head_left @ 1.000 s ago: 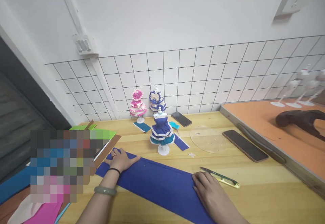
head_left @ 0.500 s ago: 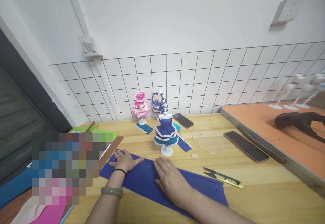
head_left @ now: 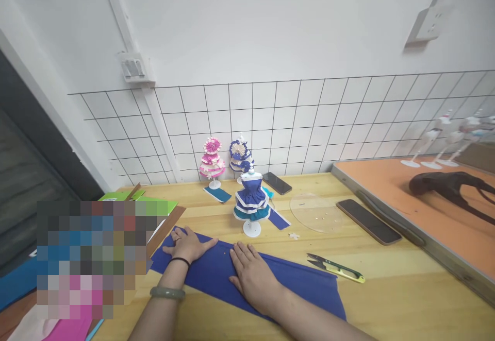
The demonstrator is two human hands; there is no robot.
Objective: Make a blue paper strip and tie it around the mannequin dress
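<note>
Sheet [head_left: 214, 273], dark blue, lies flat on the worktop [head_left: 402, 294] beneath both hands, its long axis slanting from far left to near right; the left hand [head_left: 188, 247], fingers spread, rests towards the left end, the right hand [head_left: 253, 276], fingers nearly together, nearer the middle.

At the lower centre of the frame, a matt, faintly creased surface was shown by the blue sheet [head_left: 214, 271]; paper or cloth could not be told apart. The desk [head_left: 394, 300] was made of pale, smooth wood. At centre right, the disc [head_left: 315, 212] was formed of clear, plastic-looking material, and the larger phone [head_left: 368, 221] was faced with a smooth, dark screen. The snips [head_left: 333, 267] were tipped with metal-looking blades.
</note>
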